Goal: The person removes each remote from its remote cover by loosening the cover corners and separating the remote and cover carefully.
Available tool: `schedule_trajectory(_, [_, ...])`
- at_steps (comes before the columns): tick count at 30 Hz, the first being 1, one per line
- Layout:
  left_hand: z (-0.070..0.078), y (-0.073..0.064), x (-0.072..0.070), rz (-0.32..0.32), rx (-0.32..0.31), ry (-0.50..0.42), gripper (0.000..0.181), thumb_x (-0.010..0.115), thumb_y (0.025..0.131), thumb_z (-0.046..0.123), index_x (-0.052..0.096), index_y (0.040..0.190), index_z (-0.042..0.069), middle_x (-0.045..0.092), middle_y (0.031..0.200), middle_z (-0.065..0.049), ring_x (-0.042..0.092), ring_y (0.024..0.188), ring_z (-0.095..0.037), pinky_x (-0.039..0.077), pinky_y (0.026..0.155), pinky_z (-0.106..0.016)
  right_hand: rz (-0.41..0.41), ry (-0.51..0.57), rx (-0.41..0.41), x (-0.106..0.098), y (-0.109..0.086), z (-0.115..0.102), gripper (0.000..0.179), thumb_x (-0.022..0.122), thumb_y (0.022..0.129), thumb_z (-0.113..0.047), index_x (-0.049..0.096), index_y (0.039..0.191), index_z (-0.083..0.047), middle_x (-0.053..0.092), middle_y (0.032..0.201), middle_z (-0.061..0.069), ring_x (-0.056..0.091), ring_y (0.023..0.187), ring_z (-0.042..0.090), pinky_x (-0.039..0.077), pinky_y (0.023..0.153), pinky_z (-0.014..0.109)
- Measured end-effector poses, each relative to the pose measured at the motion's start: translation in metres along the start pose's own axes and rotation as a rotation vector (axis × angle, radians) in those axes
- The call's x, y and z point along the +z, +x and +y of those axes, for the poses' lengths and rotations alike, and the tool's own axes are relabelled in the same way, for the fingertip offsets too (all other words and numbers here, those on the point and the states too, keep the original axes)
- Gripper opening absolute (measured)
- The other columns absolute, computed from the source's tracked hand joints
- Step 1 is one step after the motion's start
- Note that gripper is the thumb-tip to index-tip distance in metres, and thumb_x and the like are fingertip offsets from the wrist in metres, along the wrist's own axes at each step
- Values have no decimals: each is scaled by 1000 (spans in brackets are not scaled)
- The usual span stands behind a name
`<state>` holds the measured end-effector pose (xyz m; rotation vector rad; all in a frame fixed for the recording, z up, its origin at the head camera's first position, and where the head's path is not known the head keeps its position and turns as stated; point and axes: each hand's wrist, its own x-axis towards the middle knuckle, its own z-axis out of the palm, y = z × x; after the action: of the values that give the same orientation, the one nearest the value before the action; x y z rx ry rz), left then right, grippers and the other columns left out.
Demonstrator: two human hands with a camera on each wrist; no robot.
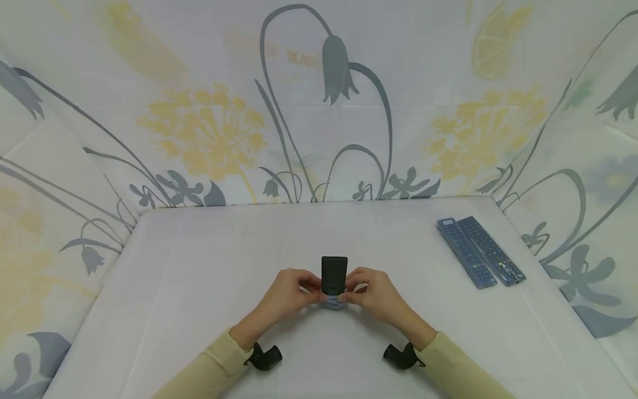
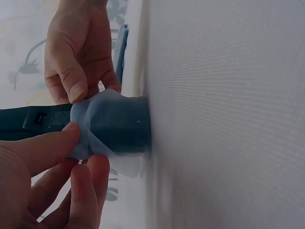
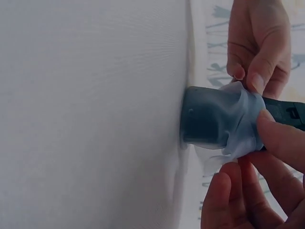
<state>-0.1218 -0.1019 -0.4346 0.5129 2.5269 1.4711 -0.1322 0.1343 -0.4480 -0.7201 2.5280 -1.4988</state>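
Note:
A dark remote control (image 1: 334, 274) stands on end on the white table, its back with a small latch and label showing in the left wrist view. Around its lower end sits a translucent bluish silicone sleeve (image 2: 105, 107), bunched into folds at its upper rim. My left hand (image 1: 294, 289) pinches that rim from the left side, thumb on the folded edge. From the opposite side my right hand (image 1: 375, 292) grips the same rim, its thumb pressing the folds in the right wrist view. Several other fingers are loosely bent below the sleeve (image 3: 240, 119).
Two more remote controls lie side by side at the back right, a bluish one (image 1: 466, 252) and a darker one (image 1: 490, 249). Floral cloth (image 1: 209, 127) walls the table at the back and sides. Black wrist cameras (image 1: 266, 357) hang under both sleeves.

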Motion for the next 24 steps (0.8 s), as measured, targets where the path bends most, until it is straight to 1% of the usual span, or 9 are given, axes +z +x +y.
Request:
schedule_trajectory(4, [1,0,-1,-4,-21,-2,12,80,82,11,78,93,8,73,83,1,67,75,-11,53,63,-26,-20,25,1,-1,1,0,10,84,79,-8,76,83,-12,67,94,-3,64,87,17,57,74,28])
schedule_trajectory(10, [1,0,0,-2,-54,-18,12,81,81,10,78,92,5,74,82,0,68,73,-9,54,64,-26,-38,48,16,-1,2,-2,12,85,77,-6,74,80,-10,66,93,0,64,87,20,57,76,28])
schedule_trajectory(11, [1,0,0,-1,-60,-21,12,81,81,10,78,92,5,74,82,0,68,73,-9,54,64,-26,-38,45,24,-1,2,-6,12,84,77,-3,74,80,-8,66,93,1,64,87,22,57,76,30])
schedule_trajectory(14, [0,1,1,-2,-70,-26,12,81,81,9,78,91,5,73,81,0,67,72,-9,54,64,-26,-34,42,37,-3,2,-22,13,83,75,3,73,81,-4,66,90,4,63,83,21,57,76,33])
schedule_trajectory(17, [1,1,0,-2,-73,-24,11,81,80,9,78,91,6,73,80,1,67,72,-9,54,63,-26,-28,33,45,-3,1,-30,14,82,74,7,72,81,-1,64,86,8,62,80,19,58,75,34])
schedule_trajectory(18, [1,1,0,-1,-74,-23,11,81,80,9,78,90,6,73,80,1,67,71,-9,53,63,-26,-26,31,49,-2,2,-27,15,82,74,7,72,81,-1,64,86,8,61,80,17,57,75,33])
schedule_trajectory(21, [1,1,1,4,-73,-11,12,81,80,9,78,90,6,73,80,2,67,72,-8,53,62,-26,-23,30,64,2,3,-14,16,82,74,7,72,81,-2,64,86,7,62,80,17,57,76,33])
schedule_trajectory(24, [1,1,2,10,-71,5,12,81,80,10,78,91,7,73,79,3,66,72,-8,52,62,-26,-22,35,80,3,3,-7,16,83,74,6,74,83,-4,64,87,6,62,81,18,57,77,34])
